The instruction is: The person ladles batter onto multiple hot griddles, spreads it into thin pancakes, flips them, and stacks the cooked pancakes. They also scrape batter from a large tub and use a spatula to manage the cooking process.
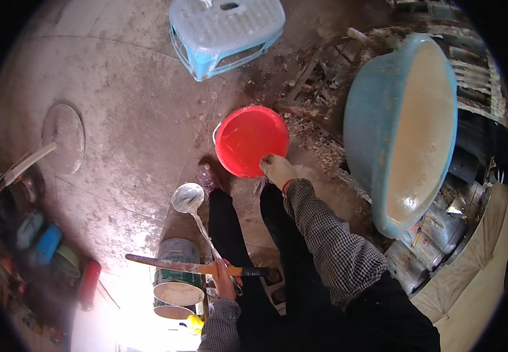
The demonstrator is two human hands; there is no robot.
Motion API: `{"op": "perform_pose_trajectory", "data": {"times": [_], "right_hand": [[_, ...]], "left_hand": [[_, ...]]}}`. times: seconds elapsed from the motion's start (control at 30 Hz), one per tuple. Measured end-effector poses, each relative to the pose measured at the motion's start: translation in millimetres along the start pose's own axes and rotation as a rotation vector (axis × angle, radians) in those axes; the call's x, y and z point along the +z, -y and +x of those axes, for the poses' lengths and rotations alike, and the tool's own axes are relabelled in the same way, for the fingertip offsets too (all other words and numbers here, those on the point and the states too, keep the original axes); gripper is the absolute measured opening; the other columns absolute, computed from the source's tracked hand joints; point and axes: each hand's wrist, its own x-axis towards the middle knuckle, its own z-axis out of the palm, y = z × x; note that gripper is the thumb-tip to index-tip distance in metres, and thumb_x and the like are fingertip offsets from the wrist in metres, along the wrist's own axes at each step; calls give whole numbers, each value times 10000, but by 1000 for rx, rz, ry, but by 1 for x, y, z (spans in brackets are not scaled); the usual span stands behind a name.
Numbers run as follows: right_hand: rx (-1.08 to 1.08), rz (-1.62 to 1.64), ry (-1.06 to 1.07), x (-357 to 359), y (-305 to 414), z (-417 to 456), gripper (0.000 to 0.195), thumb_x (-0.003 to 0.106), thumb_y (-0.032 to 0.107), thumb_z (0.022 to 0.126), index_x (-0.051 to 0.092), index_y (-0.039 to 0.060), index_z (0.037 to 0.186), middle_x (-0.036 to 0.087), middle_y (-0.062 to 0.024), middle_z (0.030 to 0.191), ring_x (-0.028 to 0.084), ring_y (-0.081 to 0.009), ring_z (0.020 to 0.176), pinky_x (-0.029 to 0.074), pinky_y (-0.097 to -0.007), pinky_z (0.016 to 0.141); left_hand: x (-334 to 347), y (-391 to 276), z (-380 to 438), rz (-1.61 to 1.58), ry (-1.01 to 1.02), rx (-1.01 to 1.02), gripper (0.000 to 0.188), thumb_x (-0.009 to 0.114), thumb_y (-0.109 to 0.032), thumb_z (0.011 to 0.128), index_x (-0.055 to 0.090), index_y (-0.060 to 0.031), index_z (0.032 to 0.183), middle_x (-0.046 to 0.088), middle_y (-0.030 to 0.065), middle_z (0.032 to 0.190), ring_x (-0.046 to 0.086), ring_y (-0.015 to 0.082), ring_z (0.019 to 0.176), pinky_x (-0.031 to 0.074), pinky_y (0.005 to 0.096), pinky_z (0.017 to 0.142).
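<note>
My left hand (226,281), bare, is closed around the handle of a metal ladle (188,198) and a long flat wooden stick (170,263) with a dark end, which cross in the grip. The ladle's bowl has pale residue. My right hand (279,169) wears a whitish knit glove and is curled at the near right rim of a red plastic bucket (254,136); its fingertips are partly hidden. The bucket stands in front of my feet, its white handle down on the left side. I cannot tell whether liquid covers its bottom.
A large blue basin (364,123) of cloudy beige liquid (421,141) stands at right, near roof tiles (439,233). Ahead is a plastic stool (227,26). Metal pails (179,268) sit lower left. A round disc (63,138) with a wooden handle lies on the dirty floor (126,101).
</note>
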Motion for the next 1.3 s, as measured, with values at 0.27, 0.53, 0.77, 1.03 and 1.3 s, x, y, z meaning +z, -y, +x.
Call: {"op": "perform_pose_trajectory", "data": {"times": [0.27, 0.53, 0.77, 1.03, 1.3], "right_hand": [[314, 209, 136, 37, -31, 94, 330, 363, 204, 955, 448, -2, 1199, 576, -141, 1020, 554, -227, 998, 419, -311, 906], [474, -104, -29, 15, 22, 116, 407, 618, 317, 796, 584, 65, 1113, 624, -198, 1054, 582, -341, 1026, 477, -437, 847], [328, -324, -143, -41, 85, 26, 217, 531, 225, 849, 606, 87, 998, 532, -192, 1108, 593, -354, 917, 503, -421, 794], [193, 580, -292, -148, 160, -159, 322, 574, 266, 880, 562, 42, 1111, 650, -139, 1000, 629, -219, 910, 474, -315, 799], [-120, 1284, -628, -357, 111, -229, 258, 552, 139, 922, 509, 15, 1144, 585, -104, 1020, 595, -187, 894, 503, -275, 782]], "left_hand": [[-12, 11, 8, -49, -31, -34, 300, 345, -362, 987, 427, -77, 941, 455, 50, 567, 413, 131, 348, 359, 244, 325], [-15, -1, 10, 11, -62, -32, 292, 332, -344, 986, 427, -70, 958, 457, 55, 573, 414, 135, 363, 353, 240, 334], [-9, -16, 9, 25, -41, -7, 295, 370, -355, 977, 433, -80, 891, 457, 50, 628, 448, 136, 394, 377, 246, 350], [1, -58, -39, 123, 23, 168, 387, 395, -443, 952, 441, -72, 853, 454, 60, 556, 457, 140, 371, 381, 255, 335], [21, -134, -118, 117, 70, 277, 389, 397, -476, 936, 419, -104, 824, 421, 50, 557, 426, 150, 357, 348, 255, 314]]}}
